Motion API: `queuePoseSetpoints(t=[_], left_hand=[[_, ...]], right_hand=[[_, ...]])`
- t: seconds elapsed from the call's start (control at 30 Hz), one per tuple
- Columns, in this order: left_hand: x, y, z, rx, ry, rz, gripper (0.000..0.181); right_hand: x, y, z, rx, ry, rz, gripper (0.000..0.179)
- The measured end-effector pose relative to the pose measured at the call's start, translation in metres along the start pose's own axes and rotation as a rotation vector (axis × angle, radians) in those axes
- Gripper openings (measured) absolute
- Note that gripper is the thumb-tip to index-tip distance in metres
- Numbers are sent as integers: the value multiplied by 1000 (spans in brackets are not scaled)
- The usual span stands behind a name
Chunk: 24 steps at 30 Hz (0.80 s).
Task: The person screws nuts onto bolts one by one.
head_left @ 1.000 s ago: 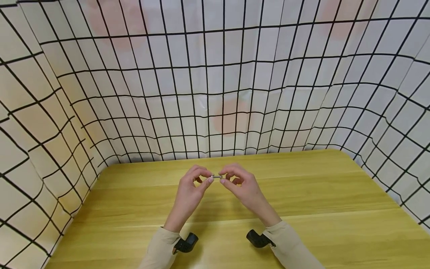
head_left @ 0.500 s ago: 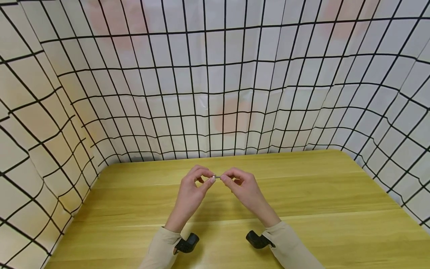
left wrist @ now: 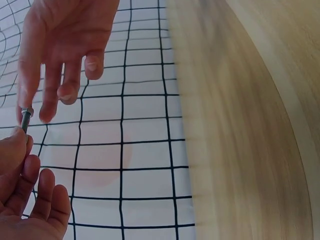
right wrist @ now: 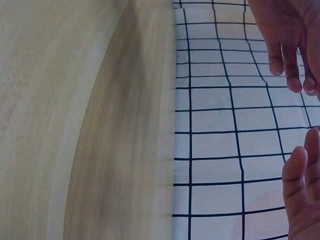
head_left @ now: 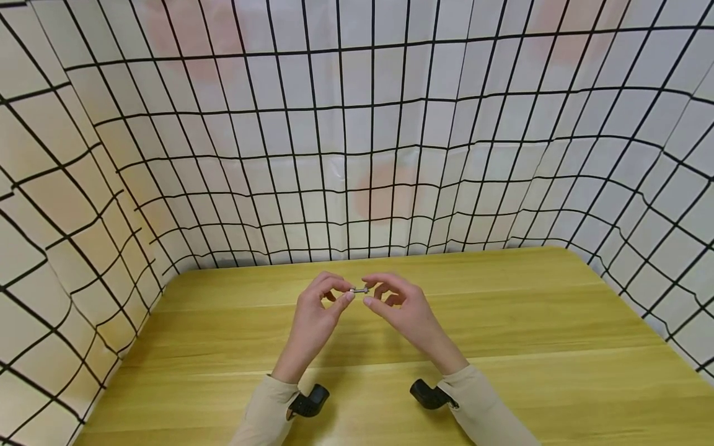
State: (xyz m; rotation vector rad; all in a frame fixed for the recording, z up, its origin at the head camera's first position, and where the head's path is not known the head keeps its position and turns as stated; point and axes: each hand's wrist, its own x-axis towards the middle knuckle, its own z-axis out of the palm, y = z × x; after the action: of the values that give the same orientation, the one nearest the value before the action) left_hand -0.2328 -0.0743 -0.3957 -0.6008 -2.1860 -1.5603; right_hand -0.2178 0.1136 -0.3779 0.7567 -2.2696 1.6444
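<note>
A small grey metal bolt (head_left: 359,290) lies nearly level between the two hands, above the table. My left hand (head_left: 313,316) pinches its left end between thumb and index finger. The thumb and index finger of my right hand (head_left: 411,313) stand slightly apart around the bolt's right end, with a gap visible between the tips. From the left wrist, the bolt (left wrist: 25,122) shows a wider end piece right at the right hand's fingertips; its other end is hidden in the left hand's pinch. The right wrist view shows parts of both hands, the bolt out of frame.
The hands are over a yellowish wooden table (head_left: 502,310). A white curtain with a black grid (head_left: 385,136) encloses the table's back and sides. Black wrist devices (head_left: 310,401) stick out from beige sleeves (head_left: 268,409).
Half a second ago the right thumb and index finger pinched the bolt's right end; now they have parted and the wider end shows. The left hand keeps its pinch almost in place.
</note>
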Motion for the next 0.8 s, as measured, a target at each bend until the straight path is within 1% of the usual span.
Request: queuePoseSetpoints(t=[0.13,0.3,0.4,0.6,0.8], left_hand=[[0,0,0,-4,-1,7,9],[0,0,0,-6,-4,9,7],[0,0,1,-7,-7,4,7],[0,1,2,-33,-4,5,6],[-1,1,4,-67,-4,13,7]], right_hand=[[0,2,1,6,10,-74,23],[1,2,2,7,24,-103,17],[1,2,1,0,32,-85,16],[1,2,2,11,35,-12,8],[0,4,2,48,23,10,6]])
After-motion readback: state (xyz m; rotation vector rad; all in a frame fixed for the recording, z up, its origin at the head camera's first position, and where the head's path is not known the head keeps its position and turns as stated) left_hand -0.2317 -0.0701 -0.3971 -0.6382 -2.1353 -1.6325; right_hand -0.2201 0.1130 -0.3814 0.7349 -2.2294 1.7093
